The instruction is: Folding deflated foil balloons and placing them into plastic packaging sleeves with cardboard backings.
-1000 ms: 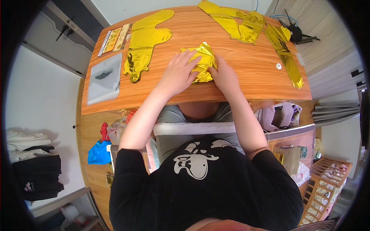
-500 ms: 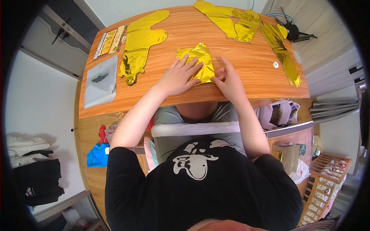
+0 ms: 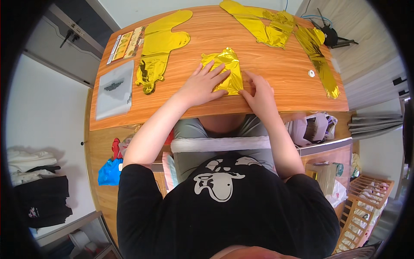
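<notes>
A folded gold foil balloon [image 3: 234,77] lies flat on the wooden table in front of me. Spread across its left part is my left hand [image 3: 202,88], open, palm down, with the foil beneath the fingers partly hidden. My right hand [image 3: 262,96] rests by the balloon's right edge, thumb tip at the lower right corner. Its fingers are bent and apart, holding nothing. More flat gold foil balloons surround the work spot: a curved one [image 3: 164,39] at the left, another [image 3: 269,32] at the far right, and a narrow strip-like one [image 3: 320,64] at the right.
On the table's left lie a stack of clear plastic bags [image 3: 113,93] and a printed card pack [image 3: 125,45]. A small white roll [image 3: 311,73] sits at the right. A black stand-like object [image 3: 331,36] is beyond the right corner. The table's front edge [image 3: 198,113] runs just before me.
My right hand's index finger has bent and come down beside the foil's right edge. The foil looks flatter at its lower right corner. My left hand stays pressed on it.
</notes>
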### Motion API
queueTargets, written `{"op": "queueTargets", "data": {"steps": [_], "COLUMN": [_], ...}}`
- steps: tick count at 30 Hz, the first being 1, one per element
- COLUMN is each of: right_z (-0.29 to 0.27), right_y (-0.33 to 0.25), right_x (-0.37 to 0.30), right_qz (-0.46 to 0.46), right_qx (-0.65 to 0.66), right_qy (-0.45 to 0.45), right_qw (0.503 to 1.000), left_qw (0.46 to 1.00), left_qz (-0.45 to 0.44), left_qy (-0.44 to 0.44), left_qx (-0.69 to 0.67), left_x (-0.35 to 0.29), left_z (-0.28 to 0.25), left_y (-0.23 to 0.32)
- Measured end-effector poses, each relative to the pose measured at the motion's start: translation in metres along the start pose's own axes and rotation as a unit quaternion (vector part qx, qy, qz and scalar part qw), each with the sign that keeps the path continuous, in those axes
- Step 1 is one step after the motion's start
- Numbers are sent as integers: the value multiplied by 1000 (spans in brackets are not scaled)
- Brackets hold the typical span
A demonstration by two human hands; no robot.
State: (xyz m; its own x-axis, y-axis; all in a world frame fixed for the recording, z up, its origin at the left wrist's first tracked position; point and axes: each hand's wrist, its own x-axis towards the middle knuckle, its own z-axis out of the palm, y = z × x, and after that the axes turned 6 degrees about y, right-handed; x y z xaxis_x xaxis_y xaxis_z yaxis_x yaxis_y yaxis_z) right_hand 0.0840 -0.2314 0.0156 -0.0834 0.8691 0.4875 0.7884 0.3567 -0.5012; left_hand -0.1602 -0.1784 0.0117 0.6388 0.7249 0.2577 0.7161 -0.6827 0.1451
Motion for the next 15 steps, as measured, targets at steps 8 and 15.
{"op": "queueTargets", "data": {"steps": [8, 15], "right_z": [19, 58], "right_y": [5, 4], "right_x": [55, 43], "right_qz": [2, -132], "right_qx": [106, -113], "right_qy": [-51, -96], "right_qw": [993, 980], "left_qw": [1000, 998], "left_qz": [3, -28], "left_qy": [-5, -12], "left_qx": [12, -52], "left_x": [0, 2], "left_z": [0, 2], "left_y": [-1, -10]}}
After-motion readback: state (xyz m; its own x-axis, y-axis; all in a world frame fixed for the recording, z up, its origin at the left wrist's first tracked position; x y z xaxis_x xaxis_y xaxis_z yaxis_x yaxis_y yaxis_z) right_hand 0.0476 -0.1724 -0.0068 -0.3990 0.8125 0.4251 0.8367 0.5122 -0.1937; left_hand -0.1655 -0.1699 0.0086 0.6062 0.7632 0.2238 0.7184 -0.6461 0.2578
